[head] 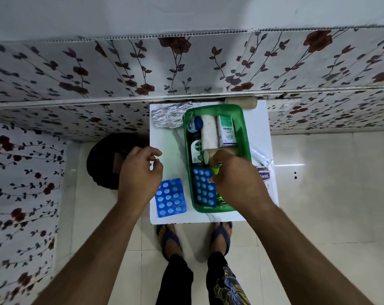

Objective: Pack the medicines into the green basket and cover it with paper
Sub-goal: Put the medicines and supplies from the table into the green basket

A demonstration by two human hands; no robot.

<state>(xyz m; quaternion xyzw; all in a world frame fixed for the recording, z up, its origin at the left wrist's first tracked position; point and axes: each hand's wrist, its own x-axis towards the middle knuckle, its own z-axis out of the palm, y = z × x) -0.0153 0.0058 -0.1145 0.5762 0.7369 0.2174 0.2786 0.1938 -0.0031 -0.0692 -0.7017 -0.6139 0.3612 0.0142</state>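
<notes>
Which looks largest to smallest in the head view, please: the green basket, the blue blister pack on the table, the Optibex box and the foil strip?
1. Green basket.
2. Blister pack and foil strip: too alike to rank.
3. Optibex box.

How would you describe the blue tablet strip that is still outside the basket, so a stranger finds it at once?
Start at the small white table and its green basket. The blue blister strip lies flat on the tabletop left of the basket, near the front edge. Its twin already lies inside the basket.
</notes>
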